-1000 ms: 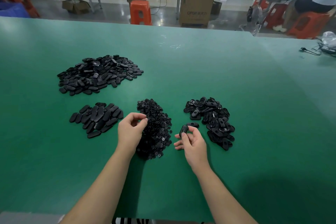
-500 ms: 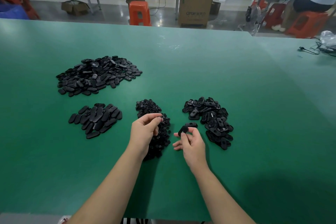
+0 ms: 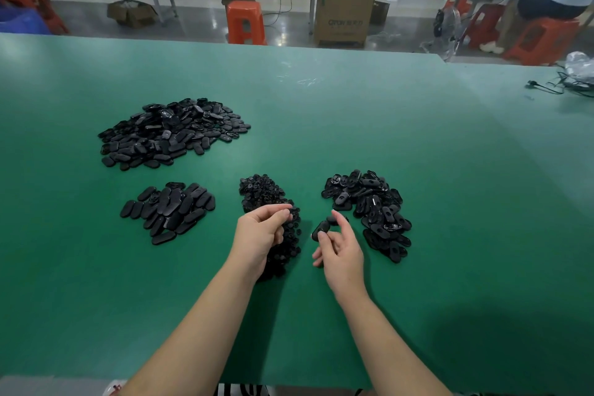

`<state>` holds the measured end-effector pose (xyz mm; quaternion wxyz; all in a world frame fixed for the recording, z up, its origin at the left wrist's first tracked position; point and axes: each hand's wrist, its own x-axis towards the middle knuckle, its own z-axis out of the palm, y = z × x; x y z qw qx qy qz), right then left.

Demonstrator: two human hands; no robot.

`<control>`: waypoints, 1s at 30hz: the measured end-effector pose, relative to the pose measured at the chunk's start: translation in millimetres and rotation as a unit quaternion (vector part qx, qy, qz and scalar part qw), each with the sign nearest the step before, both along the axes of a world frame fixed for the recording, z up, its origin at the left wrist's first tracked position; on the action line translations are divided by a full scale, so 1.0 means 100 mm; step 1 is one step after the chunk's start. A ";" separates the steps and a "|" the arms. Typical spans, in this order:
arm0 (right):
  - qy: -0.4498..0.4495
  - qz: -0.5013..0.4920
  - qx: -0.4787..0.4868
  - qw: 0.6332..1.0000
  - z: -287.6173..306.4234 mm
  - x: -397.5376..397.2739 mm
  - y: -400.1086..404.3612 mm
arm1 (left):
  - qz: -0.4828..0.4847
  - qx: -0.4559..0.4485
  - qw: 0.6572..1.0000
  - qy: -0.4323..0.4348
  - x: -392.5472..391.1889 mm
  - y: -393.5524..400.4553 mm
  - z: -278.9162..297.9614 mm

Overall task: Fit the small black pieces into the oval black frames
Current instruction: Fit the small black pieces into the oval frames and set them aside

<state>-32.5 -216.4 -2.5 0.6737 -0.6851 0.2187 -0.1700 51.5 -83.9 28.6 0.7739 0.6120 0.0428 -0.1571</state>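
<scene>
A heap of small black pieces point(image 3: 266, 196) lies in the middle of the green table point(image 3: 353, 125). My left hand point(image 3: 260, 235) hovers over its near part, thumb and fingers pinched on one small piece at the fingertips. To the right, my right hand point(image 3: 340, 251) holds an oval black frame point(image 3: 321, 230) between thumb and forefinger, a short gap from the left hand. A pile of oval frames with holes point(image 3: 369, 209) lies just right of that hand.
A large heap of oval parts point(image 3: 170, 132) sits at the far left, with a smaller flat group point(image 3: 170, 212) nearer. Cables and a plastic bag point(image 3: 575, 74) lie at the table's right edge. Stools, boxes, benches and a seated person are beyond the table.
My left hand has lifted from the left side of the small-piece heap and moved right, toward my right hand, pinching a piece. The right hand with the frame has barely moved.
</scene>
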 end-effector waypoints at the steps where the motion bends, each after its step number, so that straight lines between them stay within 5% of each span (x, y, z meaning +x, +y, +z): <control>1: 0.000 -0.003 0.006 1.000 0.00 0.00 0.00 | -0.003 0.008 1.000 0.003 -0.01 0.00 -0.01; 16: 0.017 -0.017 0.037 0.999 0.00 0.01 -0.02 | -0.051 0.121 0.991 0.000 -0.16 -0.18 -0.07; 23: 0.017 -0.009 -0.018 1.000 -0.03 0.00 -0.01 | -0.086 0.345 0.928 -0.115 -0.18 -0.30 0.00; 30: 0.034 0.003 -0.067 0.997 -0.06 -0.01 -0.02 | -0.104 0.402 0.895 -0.161 -0.21 -0.39 0.09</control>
